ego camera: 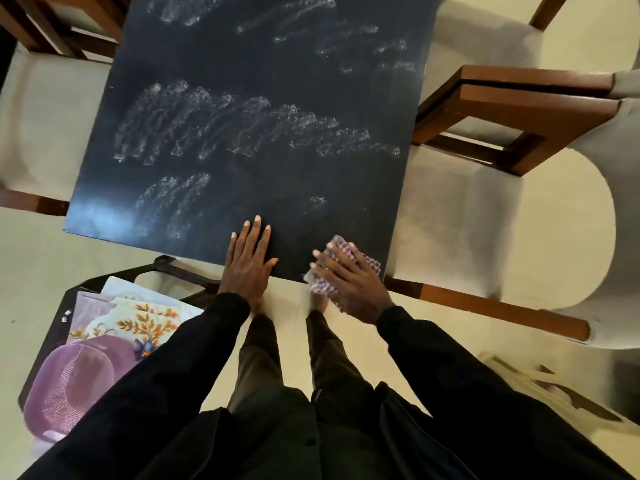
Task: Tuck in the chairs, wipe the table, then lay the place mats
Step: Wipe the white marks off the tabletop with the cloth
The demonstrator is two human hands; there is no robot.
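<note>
While the person stands at the near edge of the table [263, 188], the place mats [138, 323] lie nearest, in a loose pile on a dark stand [173, 266] just left of the legs. They are off the table and not yet laid. A little further, the left hand [247, 261] rests flat on the table at the near edge, fingers straight and together, holding nothing. Just beside it, at the near right corner, the right hand [346, 282] lies spread over a checked cloth [338, 243] and presses it on the surface with straight fingers. It does not close around the cloth, and part of the cloth hangs past the near edge. Beyond the hands, pale streaks [225, 123] cross the middle and the far part of the dark top, so I judge the wiping is under way but not finished. The chairs [467, 220] stand against the left and right edges with much of their pale seats showing. I cannot tell if they go further under, so this step looks done or almost done. Laying the mats is what remains. Nothing stands on the top, and only the streaks would need clearing first.
</note>
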